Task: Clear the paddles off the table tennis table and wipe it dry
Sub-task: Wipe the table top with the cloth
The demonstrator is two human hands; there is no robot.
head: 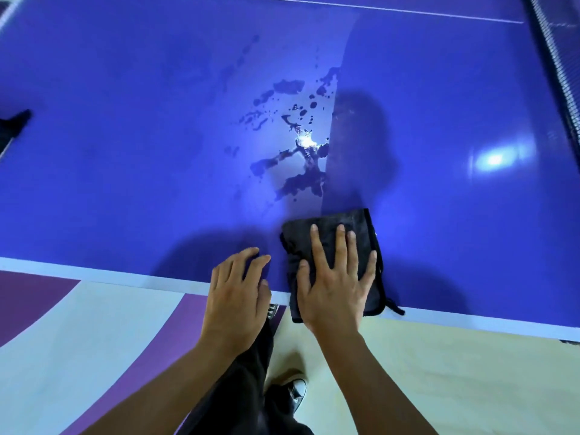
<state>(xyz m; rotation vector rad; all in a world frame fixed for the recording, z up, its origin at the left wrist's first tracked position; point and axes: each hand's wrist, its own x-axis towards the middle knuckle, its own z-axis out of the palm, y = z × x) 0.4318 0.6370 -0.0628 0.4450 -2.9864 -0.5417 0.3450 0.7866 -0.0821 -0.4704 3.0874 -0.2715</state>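
Note:
A blue table tennis table fills the view, with a white line along its near edge. Puddles and drops of water lie in its middle. A folded dark cloth lies flat at the near edge, partly hanging over it. My right hand presses flat on the cloth with fingers spread. Just left of the cloth, my left hand rests on the table edge with loosely bent fingers and holds nothing. A streak free of drops runs up the table above the cloth. No paddle shows plainly.
The net runs along the right side. A dark object pokes in at the left edge; what it is cannot be told. Below the table edge are a cream and purple floor, my dark trousers and a shoe.

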